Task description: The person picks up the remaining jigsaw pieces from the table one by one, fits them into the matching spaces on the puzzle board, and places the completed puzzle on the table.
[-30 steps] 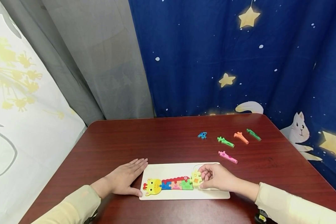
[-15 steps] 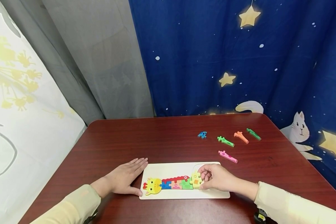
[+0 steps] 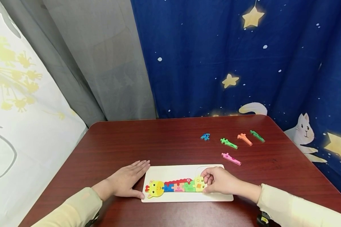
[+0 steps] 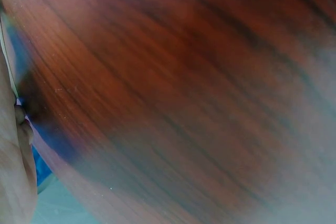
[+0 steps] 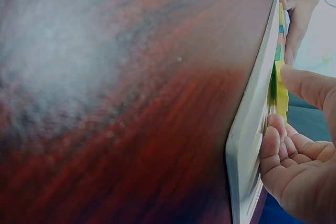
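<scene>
Here, the yellow piece (image 3: 199, 185) sits between the right fingers (image 3: 207, 173).

Two hands (image 3: 127, 180), one puzzle board (image 3: 170, 171), five loose pieces (image 3: 231, 159), one giraffe head (image 3: 156, 189), one table (image 3: 147, 142)

My distant left hand (image 3: 128, 181) flat then at the left edge of the board (image 3: 170, 171), right hand (image 3: 221, 181) pinched near its right.
</scene>
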`<move>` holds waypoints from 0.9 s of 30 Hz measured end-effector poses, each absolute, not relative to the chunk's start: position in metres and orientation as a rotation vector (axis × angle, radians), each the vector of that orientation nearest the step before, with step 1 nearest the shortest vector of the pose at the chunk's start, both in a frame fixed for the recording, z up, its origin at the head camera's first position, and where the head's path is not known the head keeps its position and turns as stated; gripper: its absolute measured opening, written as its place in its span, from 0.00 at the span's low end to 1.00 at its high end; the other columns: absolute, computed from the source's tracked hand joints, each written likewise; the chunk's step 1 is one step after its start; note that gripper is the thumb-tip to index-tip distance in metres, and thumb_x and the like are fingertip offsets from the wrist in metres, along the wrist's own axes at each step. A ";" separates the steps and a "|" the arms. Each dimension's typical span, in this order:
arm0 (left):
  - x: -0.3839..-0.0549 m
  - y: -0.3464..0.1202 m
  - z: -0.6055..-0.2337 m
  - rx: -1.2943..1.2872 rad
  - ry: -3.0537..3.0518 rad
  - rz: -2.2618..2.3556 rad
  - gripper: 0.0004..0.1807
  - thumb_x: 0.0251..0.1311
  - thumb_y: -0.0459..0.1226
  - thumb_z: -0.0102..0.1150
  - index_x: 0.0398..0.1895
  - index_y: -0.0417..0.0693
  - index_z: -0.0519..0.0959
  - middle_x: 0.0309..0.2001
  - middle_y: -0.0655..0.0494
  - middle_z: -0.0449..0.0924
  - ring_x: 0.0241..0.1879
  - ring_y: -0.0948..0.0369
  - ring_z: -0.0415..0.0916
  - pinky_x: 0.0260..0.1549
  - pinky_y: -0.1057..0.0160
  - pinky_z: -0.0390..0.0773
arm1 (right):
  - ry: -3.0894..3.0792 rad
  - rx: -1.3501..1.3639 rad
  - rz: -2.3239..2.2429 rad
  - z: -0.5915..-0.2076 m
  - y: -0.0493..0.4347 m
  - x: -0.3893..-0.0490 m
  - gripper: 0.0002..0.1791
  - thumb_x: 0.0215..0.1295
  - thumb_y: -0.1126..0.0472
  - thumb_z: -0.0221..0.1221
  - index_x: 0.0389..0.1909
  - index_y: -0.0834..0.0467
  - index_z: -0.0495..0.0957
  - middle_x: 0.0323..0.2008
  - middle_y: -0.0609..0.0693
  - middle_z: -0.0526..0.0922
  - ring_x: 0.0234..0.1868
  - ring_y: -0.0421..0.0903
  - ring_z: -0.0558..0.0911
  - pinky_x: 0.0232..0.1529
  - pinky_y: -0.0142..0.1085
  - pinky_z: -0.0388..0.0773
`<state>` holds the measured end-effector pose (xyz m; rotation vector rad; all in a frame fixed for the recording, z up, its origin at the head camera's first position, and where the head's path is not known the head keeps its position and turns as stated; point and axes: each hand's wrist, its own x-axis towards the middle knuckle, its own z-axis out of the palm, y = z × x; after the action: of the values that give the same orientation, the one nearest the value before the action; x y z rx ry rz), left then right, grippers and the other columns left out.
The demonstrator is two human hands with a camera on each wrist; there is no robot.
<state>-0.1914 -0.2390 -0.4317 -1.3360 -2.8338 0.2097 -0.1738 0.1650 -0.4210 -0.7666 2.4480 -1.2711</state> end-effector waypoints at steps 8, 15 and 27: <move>-0.191 -0.239 -0.433 -1.354 -2.785 0.192 0.59 0.54 0.76 0.38 0.74 0.37 0.56 0.74 0.45 0.53 0.72 0.50 0.52 0.68 0.52 0.58 | 2.473 -0.817 -1.211 -0.423 0.165 -0.175 0.20 0.41 0.66 0.76 0.35 0.62 0.77 0.26 0.45 0.75 0.27 0.37 0.74 0.28 0.28 0.75; -0.191 -0.239 -0.431 -1.346 -2.814 0.209 0.60 0.54 0.76 0.37 0.75 0.38 0.54 0.75 0.46 0.51 0.73 0.51 0.50 0.69 0.53 0.55 | 2.495 -0.842 -1.178 -0.423 0.164 -0.175 0.20 0.40 0.66 0.76 0.33 0.61 0.77 0.24 0.44 0.75 0.26 0.36 0.73 0.27 0.28 0.74; -0.191 -0.238 -0.430 -1.339 -2.840 0.227 0.60 0.54 0.77 0.35 0.75 0.38 0.53 0.75 0.46 0.50 0.73 0.52 0.49 0.70 0.55 0.53 | 2.516 -0.860 -1.132 -0.421 0.164 -0.175 0.20 0.40 0.66 0.77 0.33 0.61 0.77 0.23 0.43 0.74 0.27 0.36 0.73 0.28 0.28 0.74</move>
<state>-0.1908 -0.2381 -0.4305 -1.3386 -2.8397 0.2272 -0.1753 0.1640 -0.4210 -0.8596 2.5164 -1.1317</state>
